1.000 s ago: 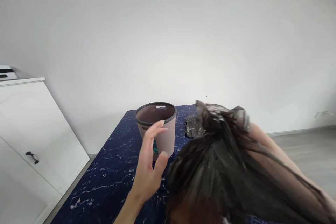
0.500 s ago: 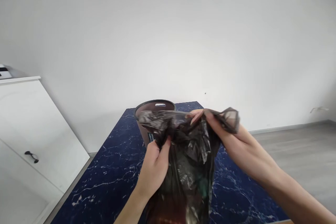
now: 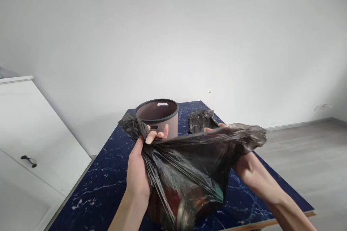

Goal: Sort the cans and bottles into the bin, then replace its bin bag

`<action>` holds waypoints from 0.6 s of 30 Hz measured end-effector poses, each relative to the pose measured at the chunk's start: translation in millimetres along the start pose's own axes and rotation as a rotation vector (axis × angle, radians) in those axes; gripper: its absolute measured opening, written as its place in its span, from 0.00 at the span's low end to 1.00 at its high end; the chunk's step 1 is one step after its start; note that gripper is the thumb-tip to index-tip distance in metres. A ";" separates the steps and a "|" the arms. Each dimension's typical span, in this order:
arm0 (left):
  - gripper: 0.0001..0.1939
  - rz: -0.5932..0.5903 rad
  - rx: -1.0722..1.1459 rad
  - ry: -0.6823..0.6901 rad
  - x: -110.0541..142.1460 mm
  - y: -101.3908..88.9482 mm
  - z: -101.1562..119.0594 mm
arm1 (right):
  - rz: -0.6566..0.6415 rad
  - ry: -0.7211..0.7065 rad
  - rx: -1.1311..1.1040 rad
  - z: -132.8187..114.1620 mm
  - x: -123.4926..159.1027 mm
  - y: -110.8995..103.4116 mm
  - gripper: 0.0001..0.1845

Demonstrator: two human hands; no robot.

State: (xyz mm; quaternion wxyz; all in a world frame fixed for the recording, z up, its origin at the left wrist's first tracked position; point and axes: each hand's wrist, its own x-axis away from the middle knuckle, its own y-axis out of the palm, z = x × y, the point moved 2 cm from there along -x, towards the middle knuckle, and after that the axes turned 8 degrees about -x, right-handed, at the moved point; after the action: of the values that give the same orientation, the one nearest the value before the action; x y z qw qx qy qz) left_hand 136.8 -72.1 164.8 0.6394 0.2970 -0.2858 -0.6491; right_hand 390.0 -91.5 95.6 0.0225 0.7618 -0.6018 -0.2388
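Observation:
A thin black plastic garbage bag point(image 3: 187, 162) stretches between my two hands, its top drawn taut. Through the film show blurred red, green and pale contents that I cannot name. My left hand point(image 3: 139, 166) grips the bunched film at the bag's left side, thumb and fingers pinched on it. At the other side my right hand point(image 3: 244, 164) is largely covered by the film, with a few fingertips showing above the top edge. Behind the bag stands a brown-mauve trash can point(image 3: 170, 124) with a dark rim and cut-out handle holes.
The can stands on a dark blue marble-patterned table point(image 3: 108, 173). To the left is a white cabinet point(image 3: 40, 130) with a black handle. A white wall point(image 3: 173, 36) rises behind, and grey floor point(image 3: 298, 151) lies to the right.
My hands have moved apart, left hand leftward and right hand rightward, pulling the bag's top wide. More of the trash can shows now.

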 end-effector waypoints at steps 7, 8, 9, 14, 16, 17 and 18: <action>0.21 -0.104 0.140 -0.093 1.8 11.8 -5.0 | -0.292 -0.053 0.248 -0.1 -25.1 16.0 0.32; 0.20 -0.134 0.088 -0.091 2.4 12.0 -4.9 | -0.321 -0.066 0.191 -4.1 -29.8 24.3 0.23; 0.20 -0.169 0.016 -0.087 3.1 11.7 -4.6 | -0.347 -0.066 0.088 -7.4 -33.4 33.1 0.19; 0.24 -0.239 -0.437 -0.011 7.8 7.8 -4.4 | -0.195 0.043 -0.646 -7.8 -40.9 68.6 0.19; 0.27 -0.256 -0.619 -0.004 10.5 7.3 -8.5 | -0.071 0.148 -0.752 -0.9 -42.1 76.4 0.16; 0.27 -0.276 -0.712 -0.014 12.2 6.9 -11.9 | -0.020 0.210 -0.760 3.2 -42.7 78.9 0.17; 0.26 -0.292 -0.800 -0.026 14.0 5.9 -15.5 | 0.020 0.269 -0.749 7.0 -43.1 80.6 0.19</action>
State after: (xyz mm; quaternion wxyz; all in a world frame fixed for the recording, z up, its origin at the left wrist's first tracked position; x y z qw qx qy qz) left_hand 152.3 -86.1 158.7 0.6020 0.0546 0.0257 -0.7962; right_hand 307.3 -71.9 129.8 0.3796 0.7194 -0.4722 -0.3396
